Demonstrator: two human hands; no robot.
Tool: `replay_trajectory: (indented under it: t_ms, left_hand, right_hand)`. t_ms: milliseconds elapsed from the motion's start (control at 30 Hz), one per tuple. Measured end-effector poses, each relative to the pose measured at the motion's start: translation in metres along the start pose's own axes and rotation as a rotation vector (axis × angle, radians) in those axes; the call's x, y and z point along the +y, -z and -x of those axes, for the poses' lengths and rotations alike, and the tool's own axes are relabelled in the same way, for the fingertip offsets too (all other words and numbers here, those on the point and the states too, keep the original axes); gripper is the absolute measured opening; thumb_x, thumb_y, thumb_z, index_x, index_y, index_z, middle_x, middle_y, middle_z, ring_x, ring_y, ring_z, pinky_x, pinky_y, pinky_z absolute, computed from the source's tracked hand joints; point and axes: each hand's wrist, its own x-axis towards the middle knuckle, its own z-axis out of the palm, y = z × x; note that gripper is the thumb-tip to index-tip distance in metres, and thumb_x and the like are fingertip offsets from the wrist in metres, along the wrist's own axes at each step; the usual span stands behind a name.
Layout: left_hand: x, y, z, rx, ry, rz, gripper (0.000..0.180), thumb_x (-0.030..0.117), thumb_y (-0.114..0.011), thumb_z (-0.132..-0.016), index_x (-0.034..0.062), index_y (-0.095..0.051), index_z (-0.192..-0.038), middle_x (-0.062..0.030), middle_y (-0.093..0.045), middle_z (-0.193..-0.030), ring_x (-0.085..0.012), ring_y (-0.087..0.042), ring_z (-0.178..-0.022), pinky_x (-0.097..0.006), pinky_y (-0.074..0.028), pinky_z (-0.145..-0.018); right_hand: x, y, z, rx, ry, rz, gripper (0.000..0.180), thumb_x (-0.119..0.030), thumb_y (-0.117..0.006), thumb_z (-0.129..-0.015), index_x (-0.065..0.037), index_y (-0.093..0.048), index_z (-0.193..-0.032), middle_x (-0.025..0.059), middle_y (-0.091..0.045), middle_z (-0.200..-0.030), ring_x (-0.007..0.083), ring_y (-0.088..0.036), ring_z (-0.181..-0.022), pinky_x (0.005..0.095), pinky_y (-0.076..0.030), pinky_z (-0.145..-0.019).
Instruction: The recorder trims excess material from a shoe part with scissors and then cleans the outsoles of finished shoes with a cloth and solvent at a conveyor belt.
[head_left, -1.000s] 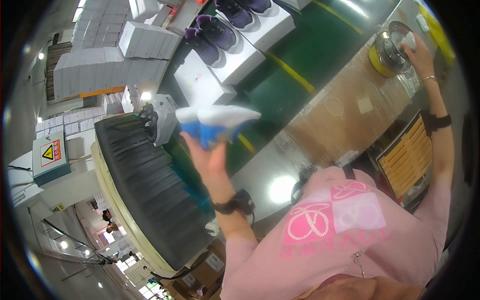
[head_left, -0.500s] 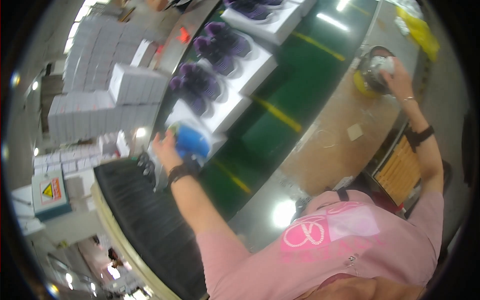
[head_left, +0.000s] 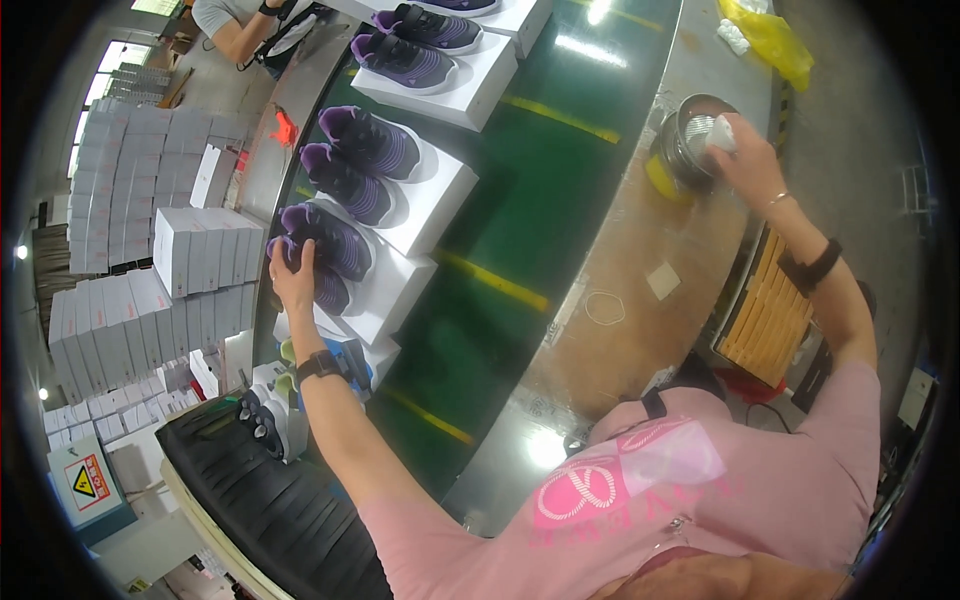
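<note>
Stacks of white boxes (head_left: pixel 150 220) are being seen at the left, beside a green conveyor surface (head_left: pixel 540 200). On it, the left hand (head_left: pixel 293 280) is being laid, fingers spread, on a purple shoe (head_left: pixel 330 240) resting on an open white box (head_left: pixel 390 290). Far right, a white cloth (head_left: pixel 722 133) is being gripped by the right hand (head_left: pixel 750 165) over a metal bowl (head_left: pixel 685 140).

A pair of purple sneakers (head_left: pixel 322 252) lies side by side atop an open white shoebox (head_left: pixel 385 290), nearest on the green conveyor belt (head_left: pixel 520 200).
</note>
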Motion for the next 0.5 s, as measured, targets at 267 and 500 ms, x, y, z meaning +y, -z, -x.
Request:
replay_trajectory:
  t_ms: [267,500]
  left_hand:
    - [-0.001,-0.019,-0.026,-0.151,0.034,-0.288,0.088,0.069,-0.071,-0.071,0.0132,-0.055,-0.137,-0.0256,-0.053,-0.134,-0.0433,-0.037,-0.133,-0.048,-0.02,-0.114]
    - [0.005,-0.012,-0.026,-0.069,0.035,-0.033,0.073,0.049,-0.086,-0.062,0.0081,-0.062,-0.118,-0.0193,-0.063,-0.116,-0.0386,-0.049,-0.117,-0.045,-0.033,-0.103]
  right_hand:
    - [0.031,-0.017,0.014,0.069,-0.011,0.058,0.046,-0.019,-0.072,-0.085,-0.004,-0.054,-0.126,0.0184,-0.063,-0.115,0.0365,-0.063,-0.101,0.0389,-0.053,-0.084]
    - [0.026,-0.005,0.009,0.021,-0.117,0.017,0.046,-0.016,-0.071,-0.086,-0.004,-0.052,-0.127,0.0193,-0.063,-0.116,0.037,-0.063,-0.101,0.0383,-0.051,-0.085]
